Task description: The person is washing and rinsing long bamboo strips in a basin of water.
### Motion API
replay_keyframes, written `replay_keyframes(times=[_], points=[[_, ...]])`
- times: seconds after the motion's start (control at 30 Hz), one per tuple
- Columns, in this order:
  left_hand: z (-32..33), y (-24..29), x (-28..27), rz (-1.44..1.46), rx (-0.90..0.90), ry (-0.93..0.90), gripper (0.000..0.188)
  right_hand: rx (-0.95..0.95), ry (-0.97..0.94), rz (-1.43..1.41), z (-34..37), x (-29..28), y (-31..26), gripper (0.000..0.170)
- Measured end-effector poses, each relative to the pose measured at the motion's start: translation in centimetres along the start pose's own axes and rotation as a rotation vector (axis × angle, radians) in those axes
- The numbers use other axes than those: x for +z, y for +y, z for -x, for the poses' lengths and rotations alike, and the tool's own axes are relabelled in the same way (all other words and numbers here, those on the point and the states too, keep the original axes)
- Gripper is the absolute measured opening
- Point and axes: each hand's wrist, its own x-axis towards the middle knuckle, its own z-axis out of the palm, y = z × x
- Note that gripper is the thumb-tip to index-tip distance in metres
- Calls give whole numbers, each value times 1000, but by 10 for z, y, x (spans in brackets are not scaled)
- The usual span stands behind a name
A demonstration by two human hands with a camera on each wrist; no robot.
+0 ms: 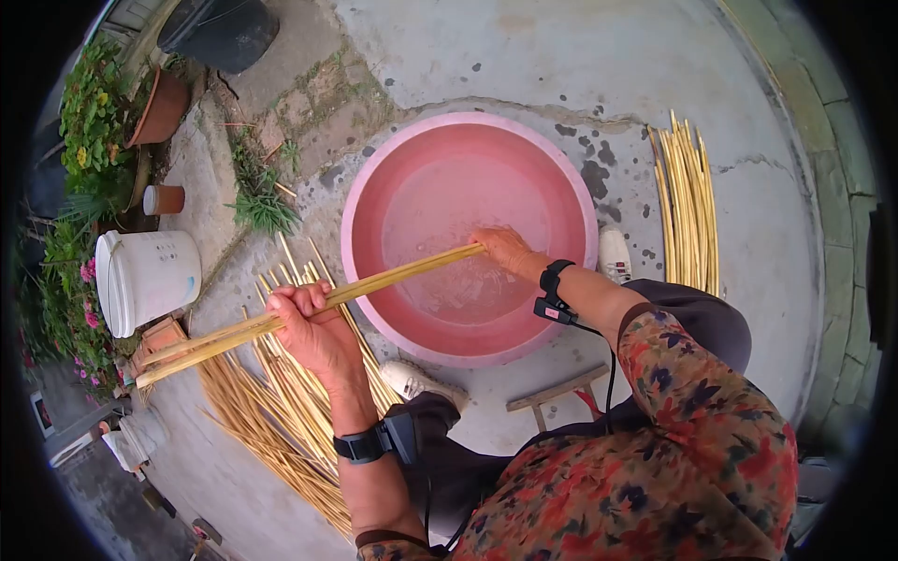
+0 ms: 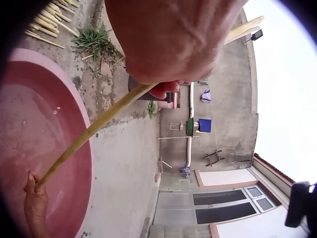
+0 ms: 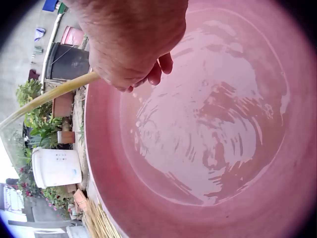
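A few long, pale yellow peeled sticks (image 1: pixel 402 273) slant across the near left part of a round pink tub (image 1: pixel 554 187). My right hand (image 1: pixel 505 251) grips their one end over the tub, above rippling water (image 3: pixel 208 134). Left of the tub, my left hand (image 1: pixel 316 332) holds the same sticks farther along, its fingers curled about them. Their other end sticks out past the left hand, towards a white bucket (image 1: pixel 154 276). In the left wrist view, the back of the left hand (image 2: pixel 171 42) hides part of the sticks.
Below the left hand, many loose sticks (image 1: pixel 281 411) lie spread on the concrete. Another bundle (image 1: pixel 687 206) lies right of the tub. A small wooden stool (image 1: pixel 559 386) stands near my feet. Potted plants (image 1: pixel 94 112) and a black bucket (image 1: pixel 224 37) line the left side.
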Motion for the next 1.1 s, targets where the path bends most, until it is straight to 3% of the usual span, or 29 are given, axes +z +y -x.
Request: replay_keyframes(times=[0.07, 0.13, 0.2, 0.23, 0.3, 0.33, 0.4, 0.43, 0.5, 0.57, 0.63, 0.7, 0.73, 0.8, 0.87, 0.93, 1.1], points=[[2, -3, -4, -47, 6, -58, 23, 140, 161, 160, 7, 10, 38, 15], [-4, -6, -10, -61, 18, -29, 23, 281, 541, -169, -4, 6, 62, 16], [-4, -12, -16, -32, -19, -72, 22, 287, 712, -200, -11, 8, 70, 18], [-2, -26, -15, -102, -47, -63, 21, 276, 689, -215, -24, 15, 73, 18], [-3, -35, -28, -124, -72, -132, 22, 381, 1163, -384, -32, 21, 86, 17], [-2, -39, -29, -133, -67, -122, 22, 379, 1149, -392, -32, 33, 97, 17], [3, -54, -19, -118, -168, -68, 23, 476, 747, -785, -29, 49, 113, 17], [4, -60, -14, -160, -190, -59, 25, 466, 736, -790, -28, 36, 89, 17], [1, -65, -13, -161, -162, -70, 27, 512, -6, -1686, -20, 3, 36, 23], [0, -71, -10, -170, -177, -104, 28, 207, -174, -1749, -17, -17, -19, 27], [1, -76, 1, -169, -187, -148, 29, -38, -235, -1650, -7, -45, -87, 28], [6, -80, 16, -225, -241, -230, 23, -341, -121, -1360, 8, -70, -140, 23], [11, -83, 28, -111, -264, -281, 24, -353, -100, -1341, 13, -80, -150, 23], [10, -82, 28, -42, -258, -249, 25, -718, 279, -604, 14, -83, -161, 16], [11, -82, 33, 45, -259, -234, 26, -685, 362, -556, 14, -74, -155, 19], [11, -81, 36, 77, -252, -212, 26, -651, 451, -416, 9, -62, -140, 39], [20, -88, 28, 130, -266, -170, 24, -685, 556, -329, 8, -45, -122, 36]])
